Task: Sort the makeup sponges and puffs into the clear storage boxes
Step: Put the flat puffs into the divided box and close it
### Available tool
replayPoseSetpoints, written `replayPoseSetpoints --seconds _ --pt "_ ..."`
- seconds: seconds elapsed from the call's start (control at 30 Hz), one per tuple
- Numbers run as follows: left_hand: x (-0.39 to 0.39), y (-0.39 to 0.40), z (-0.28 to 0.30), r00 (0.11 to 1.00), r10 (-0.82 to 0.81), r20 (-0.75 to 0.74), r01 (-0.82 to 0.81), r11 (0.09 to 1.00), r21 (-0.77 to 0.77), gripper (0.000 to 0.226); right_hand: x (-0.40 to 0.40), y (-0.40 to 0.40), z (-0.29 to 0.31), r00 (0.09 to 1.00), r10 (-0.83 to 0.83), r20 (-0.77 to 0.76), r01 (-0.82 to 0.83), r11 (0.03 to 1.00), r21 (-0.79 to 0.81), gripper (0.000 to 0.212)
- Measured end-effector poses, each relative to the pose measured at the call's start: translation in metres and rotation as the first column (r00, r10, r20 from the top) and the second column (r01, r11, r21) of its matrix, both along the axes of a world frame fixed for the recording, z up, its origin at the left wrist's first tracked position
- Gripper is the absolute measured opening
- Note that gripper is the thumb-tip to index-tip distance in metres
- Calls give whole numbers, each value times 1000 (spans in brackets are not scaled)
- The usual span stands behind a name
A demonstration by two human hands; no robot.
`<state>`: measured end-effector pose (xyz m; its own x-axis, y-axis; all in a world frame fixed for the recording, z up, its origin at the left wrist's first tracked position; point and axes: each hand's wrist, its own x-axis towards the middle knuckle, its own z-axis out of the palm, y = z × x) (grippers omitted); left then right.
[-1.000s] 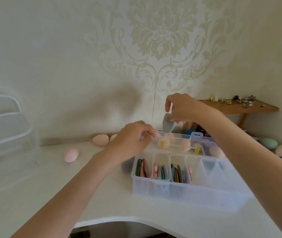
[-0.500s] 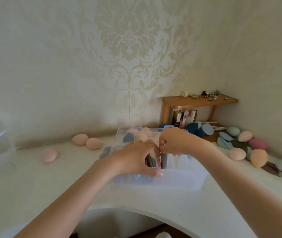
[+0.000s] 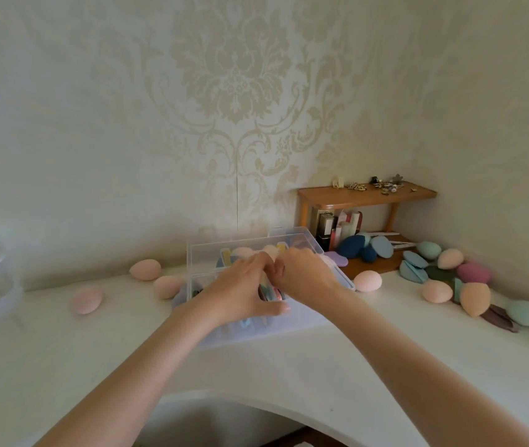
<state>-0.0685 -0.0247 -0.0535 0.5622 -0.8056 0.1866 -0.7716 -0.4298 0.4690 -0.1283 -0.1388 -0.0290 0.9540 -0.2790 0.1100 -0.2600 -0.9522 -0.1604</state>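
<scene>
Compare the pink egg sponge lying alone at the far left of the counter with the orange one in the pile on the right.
The pink egg sponge lies on its side, alone on bare counter; the orange egg sponge stands tip-down among other sponges. The pink one is pale; the orange one is deeper in colour and looks larger, though it lies nearer the camera. Both are egg-shaped and still outside the clear storage box.

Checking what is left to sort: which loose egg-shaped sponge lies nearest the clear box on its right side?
The peach sponge right beside the box's right end. The other sponges on that side lie farther off toward the wall corner.
</scene>
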Motion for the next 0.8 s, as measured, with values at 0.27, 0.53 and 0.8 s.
replayPoseSetpoints --seconds 0.27,0.53,0.8 --pt "8 -4 2 999 -34 24 31 993 117 68 2 -45 4 988 31 151 -55 986 160 26" --pt "13 -11 2 997 -41 65 33 992 120 72 -22 -108 -3 982 -157 -104 165 984 72 25" --pt "9 -7 7 994 -70 82 53 979 196 72 -20 -107 -19 974 -79 -213 83 996 11 31"
